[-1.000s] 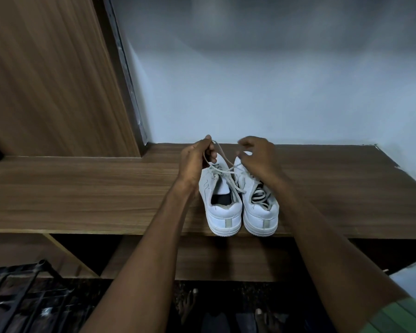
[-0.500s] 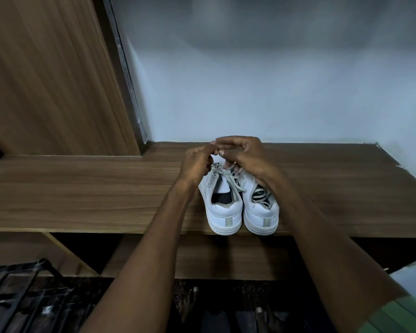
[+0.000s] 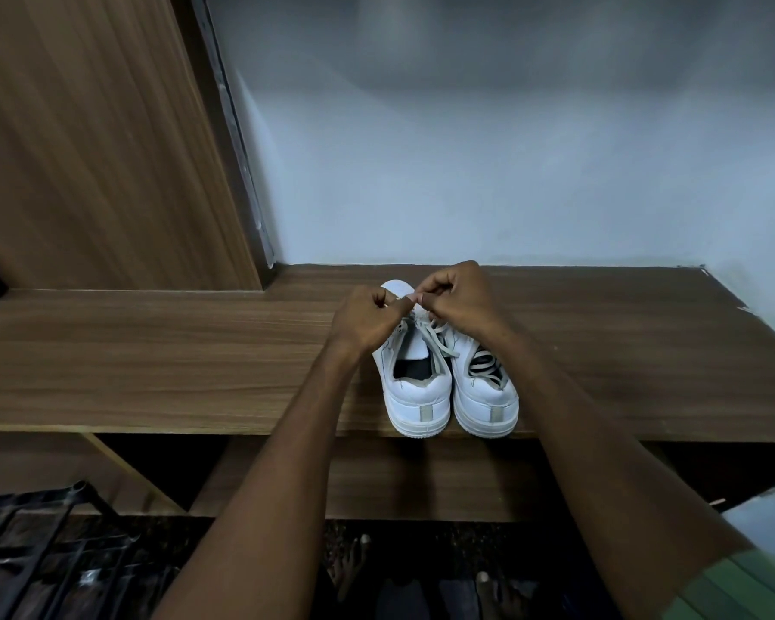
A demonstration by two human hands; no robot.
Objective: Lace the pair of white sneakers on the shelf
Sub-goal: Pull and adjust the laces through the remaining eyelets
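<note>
Working the lace of the left sneaker, we have both hands up over its tongue, near the toe end. Our left hand is curled, thumb and forefinger pinching one strand; our right hand is curled too and pinches the other, and the fingertips of the two hands meet just above the shoe. We judge that we are crossing or knotting the two ends, though the hands hide whether a knot has formed. From the pinch, strands run down and back along the right edge of the tongue toward the collar.

The pair stands on the wooden shelf, heels at its front edge and toward us, toes to the wall, the two shoes touching side by side. The right sneaker lies partly under our right wrist; its lace sits slack in loose bands across the opening, so we take it as yet to be finished.

The next move, as we judge it, calls for keeping even tension on both strands while one end passes round the other, then drawing them snug without tugging the shoe off the shelf edge.
</note>
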